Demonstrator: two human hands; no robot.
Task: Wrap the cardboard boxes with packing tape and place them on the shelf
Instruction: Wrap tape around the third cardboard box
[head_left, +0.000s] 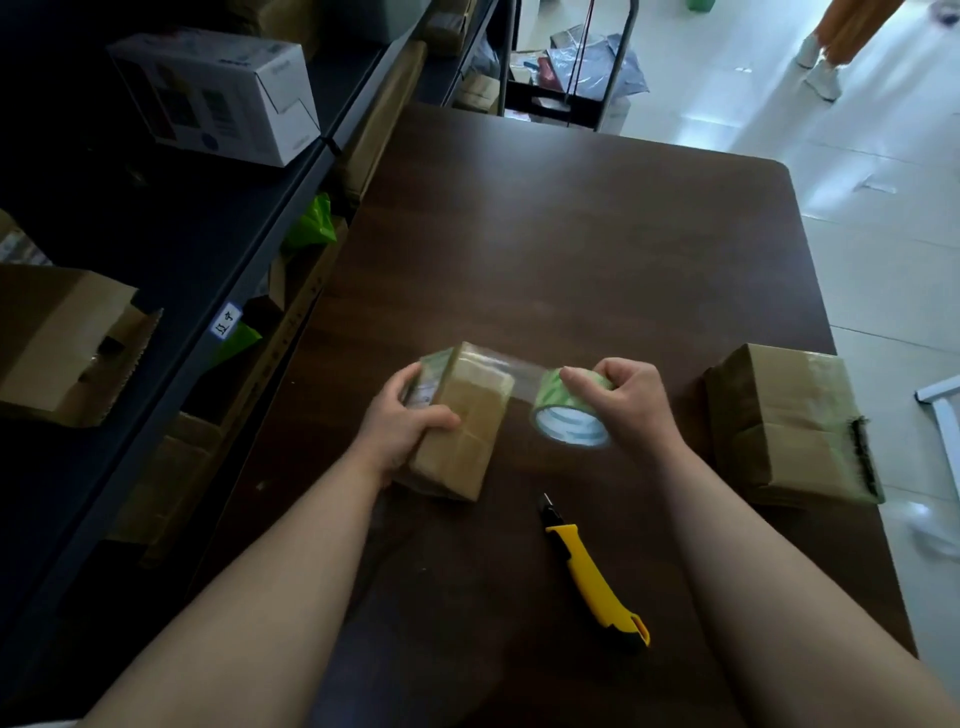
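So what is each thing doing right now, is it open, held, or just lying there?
small box: on the table, left hand grips it, tape stuck on.
tape roll: in right hand, strip pulled out to the small box.
knife: lying on the table, untouched.
big box: closed, taped, on the table.
white box: closed, on the shelf.
brown box: on the shelf, open.
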